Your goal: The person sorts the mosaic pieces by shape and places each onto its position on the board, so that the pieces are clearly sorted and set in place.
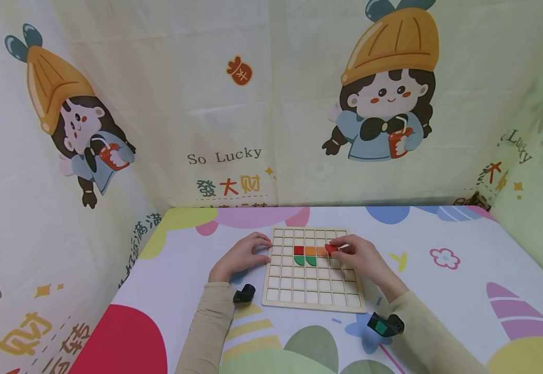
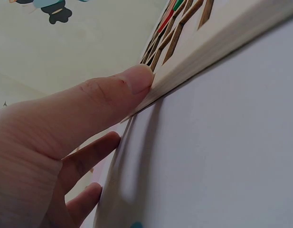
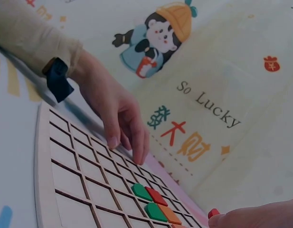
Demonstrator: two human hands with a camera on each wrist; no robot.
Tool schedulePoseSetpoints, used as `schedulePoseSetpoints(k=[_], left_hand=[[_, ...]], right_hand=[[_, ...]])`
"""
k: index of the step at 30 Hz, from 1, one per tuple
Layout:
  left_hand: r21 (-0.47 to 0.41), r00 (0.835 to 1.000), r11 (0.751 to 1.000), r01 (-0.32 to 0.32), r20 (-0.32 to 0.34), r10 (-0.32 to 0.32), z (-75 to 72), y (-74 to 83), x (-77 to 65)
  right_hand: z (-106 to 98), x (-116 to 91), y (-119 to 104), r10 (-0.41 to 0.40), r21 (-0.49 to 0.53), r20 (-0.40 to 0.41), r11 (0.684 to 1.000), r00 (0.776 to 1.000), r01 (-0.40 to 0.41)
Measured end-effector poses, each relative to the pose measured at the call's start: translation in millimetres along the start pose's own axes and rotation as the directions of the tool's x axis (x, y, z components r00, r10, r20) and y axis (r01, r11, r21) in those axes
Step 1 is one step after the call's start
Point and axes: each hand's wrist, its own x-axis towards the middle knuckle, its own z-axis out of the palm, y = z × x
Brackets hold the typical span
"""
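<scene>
A wooden grid board [image 1: 314,306] lies flat on the table. Its pieces include a red square [image 1: 298,251], an orange square [image 1: 310,251] and a lighter orange one [image 1: 321,252] in a row. Two green quarter-round pieces [image 1: 299,260] sit just below that row. My right hand [image 1: 364,259] pinches a red piece [image 1: 330,250] between thumb and fingers at the row's right end; only its tip shows in the right wrist view. My left hand [image 1: 243,257] rests at the board's left edge, its thumb [image 2: 137,80] touching the frame and the other fingers loosely extended.
The tabletop cover [image 1: 416,270] is white with colourful printed shapes. Behind it and at both sides hangs a cream curtain [image 1: 299,130] with printed figures and lettering. A small black device sits on each wrist.
</scene>
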Motion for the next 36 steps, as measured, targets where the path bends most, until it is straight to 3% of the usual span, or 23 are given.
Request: schedulePoseSetpoints(k=[16,21,36], left_hand=[[0.001,1.0,1.0,0.003,0.004,-0.003,0.3,0.3,0.1],[0.002,1.0,1.0,0.028,0.01,-0.028,1.4,-0.2,0.8],[0.001,1.0,1.0,0.01,0.003,-0.01,0.5,2.1,-0.4]], right_hand=[[7.1,3.3,-2.2,0.016,-0.005,0.004,1.0,1.0,-0.016],[9.6,3.3,-1.8,-0.017,-0.017,0.011,1.0,1.0,0.017],[15.9,4.4,-3.0,-0.037,-0.055,0.043,0.998,0.998,0.039]])
